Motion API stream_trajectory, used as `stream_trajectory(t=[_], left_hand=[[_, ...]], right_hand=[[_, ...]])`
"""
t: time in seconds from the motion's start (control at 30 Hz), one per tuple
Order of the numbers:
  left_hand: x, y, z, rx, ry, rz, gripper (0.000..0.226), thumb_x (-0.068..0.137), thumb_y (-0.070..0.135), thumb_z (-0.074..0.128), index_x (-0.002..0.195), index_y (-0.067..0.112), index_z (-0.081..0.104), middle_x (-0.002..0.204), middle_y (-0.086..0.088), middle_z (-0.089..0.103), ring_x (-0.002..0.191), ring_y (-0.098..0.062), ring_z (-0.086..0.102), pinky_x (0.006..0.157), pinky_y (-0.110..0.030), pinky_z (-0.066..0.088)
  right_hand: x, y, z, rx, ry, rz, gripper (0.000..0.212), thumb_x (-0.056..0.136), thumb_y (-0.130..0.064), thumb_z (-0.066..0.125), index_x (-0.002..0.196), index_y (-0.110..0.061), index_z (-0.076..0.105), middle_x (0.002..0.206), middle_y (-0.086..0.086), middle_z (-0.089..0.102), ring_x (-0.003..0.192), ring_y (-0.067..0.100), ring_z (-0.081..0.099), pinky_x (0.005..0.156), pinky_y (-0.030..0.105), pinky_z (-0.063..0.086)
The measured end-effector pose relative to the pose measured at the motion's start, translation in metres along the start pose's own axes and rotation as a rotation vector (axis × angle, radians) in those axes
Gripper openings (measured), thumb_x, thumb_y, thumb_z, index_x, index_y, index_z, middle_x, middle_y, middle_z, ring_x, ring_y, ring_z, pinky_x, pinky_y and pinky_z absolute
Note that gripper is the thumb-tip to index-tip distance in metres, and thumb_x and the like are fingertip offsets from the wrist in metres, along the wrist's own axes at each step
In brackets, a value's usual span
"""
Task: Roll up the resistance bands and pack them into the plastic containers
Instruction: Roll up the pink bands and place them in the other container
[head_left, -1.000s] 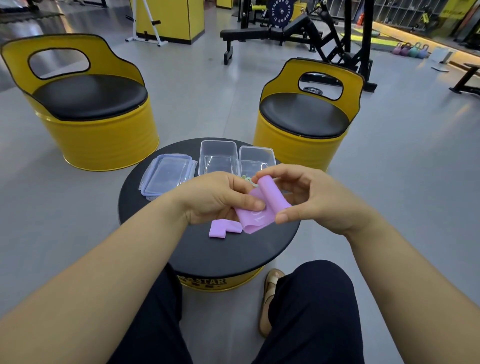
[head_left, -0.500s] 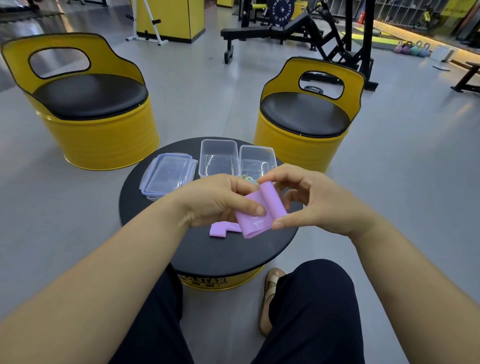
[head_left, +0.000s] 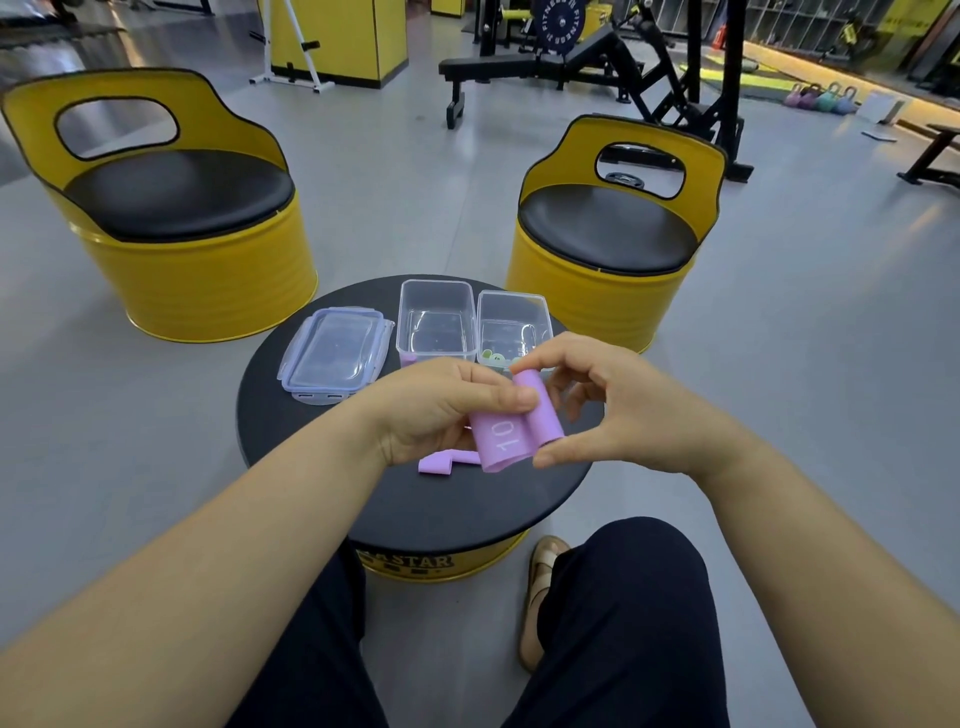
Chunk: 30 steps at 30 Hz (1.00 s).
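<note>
Head view: your two hands hold a purple band (head_left: 511, 434) above the round black table (head_left: 322, 467).
Your left hand (head_left: 441, 410) pinches the flat part, thumb on top beside the printed "10". Your right hand (head_left: 613, 410) curls round the rolled end, forefinger at its far tip and thumb at its near edge. The band's loose tail lies on the table under your left hand. Behind it stand two open clear boxes, side by side: the left box (head_left: 436, 317) and the right box (head_left: 514, 322), which has green rolls (head_left: 493, 357) in its near end. The stacked lids (head_left: 332, 356) lie just left of them.
</note>
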<state>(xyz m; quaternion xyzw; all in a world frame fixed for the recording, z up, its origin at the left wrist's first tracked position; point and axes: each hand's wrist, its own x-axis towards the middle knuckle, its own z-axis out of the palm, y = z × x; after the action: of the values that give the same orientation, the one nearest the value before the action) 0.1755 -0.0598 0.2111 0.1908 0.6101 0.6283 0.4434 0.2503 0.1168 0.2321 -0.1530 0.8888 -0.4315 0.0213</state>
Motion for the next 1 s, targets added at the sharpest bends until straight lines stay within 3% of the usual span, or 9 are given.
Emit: stream_trajectory(t=[0.13,0.27,0.47,0.6,0.7,0.8,0.87,1.0], left_hand=[[0.000,-0.002,-0.002,0.030,0.032,-0.005,0.025,0.067,0.021,0.067,0.082,0.001,0.068,0.082,-0.014,0.064,0.065,-0.015,0.064,0.058,-0.025,0.054],[0.000,-0.002,-0.003,0.093,0.030,-0.013,0.024,0.071,0.023,0.076,0.086,0.005,0.070,0.101,-0.019,0.061,0.085,-0.024,0.060,0.083,-0.036,0.053],[0.000,-0.006,0.002,0.153,0.093,-0.014,0.039,0.063,0.033,0.070,0.092,0.006,0.071,0.101,-0.020,0.068,0.083,-0.018,0.063,0.078,-0.029,0.053],[0.004,-0.007,0.003,0.121,0.159,0.027,0.013,0.077,0.021,0.067,0.083,0.009,0.071,0.084,-0.009,0.068,0.075,-0.015,0.064,0.074,-0.027,0.055],[0.006,-0.007,0.003,-0.001,0.199,0.113,0.018,0.076,0.021,0.066,0.086,0.006,0.071,0.085,-0.006,0.071,0.078,-0.016,0.066,0.077,-0.028,0.056],[0.008,-0.007,0.003,-0.065,0.260,0.199,0.023,0.073,0.026,0.066,0.085,0.007,0.071,0.082,-0.007,0.072,0.077,-0.017,0.066,0.078,-0.029,0.056],[0.009,-0.007,0.004,-0.074,0.286,0.233,0.022,0.074,0.026,0.066,0.087,0.009,0.072,0.086,-0.007,0.072,0.081,-0.017,0.068,0.081,-0.031,0.055],[0.010,-0.010,0.006,-0.104,0.319,0.275,0.022,0.076,0.021,0.067,0.094,0.010,0.069,0.091,-0.008,0.071,0.086,-0.020,0.068,0.084,-0.033,0.055]], right_hand=[[0.001,0.002,0.000,-0.060,0.004,-0.024,0.059,0.063,-0.025,0.086,0.115,-0.025,0.057,0.105,-0.003,0.058,0.086,0.014,0.055,0.072,0.029,0.053],[0.001,0.000,-0.001,-0.076,0.038,-0.053,0.052,0.061,-0.027,0.082,0.108,-0.028,0.060,0.096,-0.012,0.058,0.077,0.013,0.054,0.067,0.030,0.052],[0.003,0.006,-0.005,-0.192,-0.068,-0.043,0.054,0.065,-0.021,0.085,0.112,-0.027,0.061,0.105,-0.006,0.057,0.084,0.017,0.053,0.070,0.024,0.049],[0.005,0.008,-0.005,-0.212,-0.060,-0.018,0.061,0.067,-0.027,0.084,0.120,-0.036,0.054,0.110,-0.010,0.052,0.088,0.014,0.051,0.074,0.019,0.048],[0.002,0.009,0.002,-0.022,0.050,0.085,0.066,0.068,-0.027,0.081,0.122,-0.042,0.045,0.112,-0.011,0.053,0.085,0.012,0.055,0.076,0.022,0.051],[0.003,0.013,0.015,0.197,0.238,0.185,0.049,0.073,-0.036,0.070,0.118,-0.028,0.054,0.102,-0.003,0.062,0.077,0.008,0.059,0.076,0.028,0.053],[0.006,0.014,0.024,0.355,0.354,0.212,0.032,0.081,-0.030,0.066,0.111,-0.019,0.060,0.091,0.001,0.067,0.074,0.004,0.064,0.071,0.023,0.051],[0.009,0.016,0.030,0.441,0.512,0.203,0.011,0.084,-0.019,0.068,0.095,-0.020,0.066,0.084,0.001,0.071,0.078,0.011,0.069,0.077,0.029,0.056]])
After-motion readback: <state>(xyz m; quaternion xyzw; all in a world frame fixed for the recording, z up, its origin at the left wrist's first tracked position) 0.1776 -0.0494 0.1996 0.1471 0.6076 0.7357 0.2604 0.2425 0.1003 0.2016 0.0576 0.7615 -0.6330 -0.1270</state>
